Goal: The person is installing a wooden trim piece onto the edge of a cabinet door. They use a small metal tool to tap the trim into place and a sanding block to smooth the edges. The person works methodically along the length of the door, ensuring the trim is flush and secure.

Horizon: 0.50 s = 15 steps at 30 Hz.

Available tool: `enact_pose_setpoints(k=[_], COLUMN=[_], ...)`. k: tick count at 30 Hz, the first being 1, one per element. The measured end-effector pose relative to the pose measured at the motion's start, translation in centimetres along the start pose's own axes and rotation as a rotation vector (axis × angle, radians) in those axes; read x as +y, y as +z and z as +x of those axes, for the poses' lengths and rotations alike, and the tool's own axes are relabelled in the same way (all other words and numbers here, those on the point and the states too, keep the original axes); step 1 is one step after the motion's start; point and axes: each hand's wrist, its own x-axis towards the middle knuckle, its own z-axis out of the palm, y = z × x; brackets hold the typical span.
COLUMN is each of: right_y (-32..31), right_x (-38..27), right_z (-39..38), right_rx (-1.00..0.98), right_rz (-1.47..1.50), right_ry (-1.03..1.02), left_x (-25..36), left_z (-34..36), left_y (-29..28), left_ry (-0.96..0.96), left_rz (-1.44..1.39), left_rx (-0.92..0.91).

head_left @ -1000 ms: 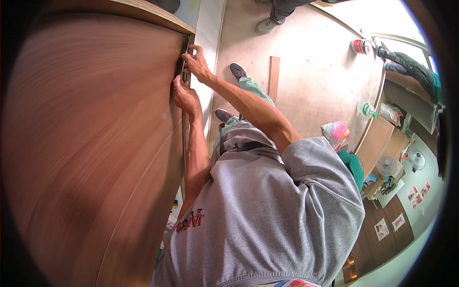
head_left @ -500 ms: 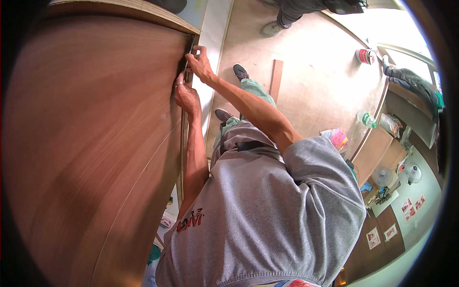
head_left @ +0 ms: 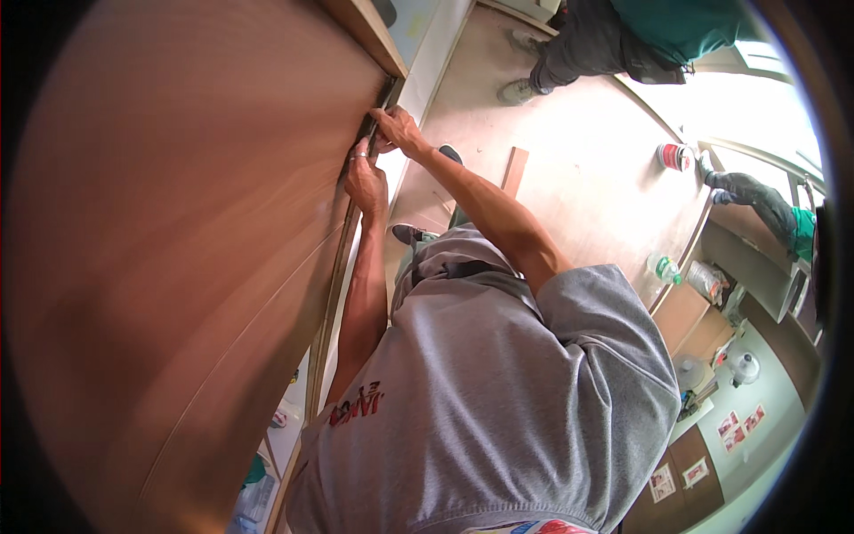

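Note:
A large brown wood-grain panel (head_left: 205, 205) fills the left side, its edge running down past my hands. Along that edge, near the upper corner, lies a thin dark strip (head_left: 389, 92). My right hand (head_left: 400, 132) pinches at the strip, thumb and fingers closed, the index finger pointing toward the panel. Just below it, my left hand (head_left: 366, 182), with a ring on one finger, presses its closed fingertips to the same edge. Between the hands the strip is partly hidden by the fingers.
A pale wooden frame piece (head_left: 374, 40) borders the panel's top. On the floor lie a wooden board (head_left: 515, 171), a white-and-red bucket (head_left: 673, 157) and a plastic bottle (head_left: 664, 268). One person (head_left: 587, 49) stands ahead; another's legs (head_left: 756, 198) show at right.
The view has shifted, so the panel edge and both hands sit farther right. My right hand's fingers have drawn in closer. More of the person ahead shows.

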Motion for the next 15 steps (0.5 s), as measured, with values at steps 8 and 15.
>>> enact_pose_setpoints(k=[8, 15], right_y=[0.0, 0.3], right_x=[4.8, 3.3], right_z=[5.9, 4.8], right_rx=[0.225, 0.226], right_rz=[-0.084, -0.200], right_ry=[-0.131, -0.093], left_x=[0.1, 0.3], left_z=[-0.5, -0.7], left_y=[1.1, 1.3], left_ry=[0.041, -0.029], left_rz=[-0.007, -0.170], left_rx=[0.022, -0.006])
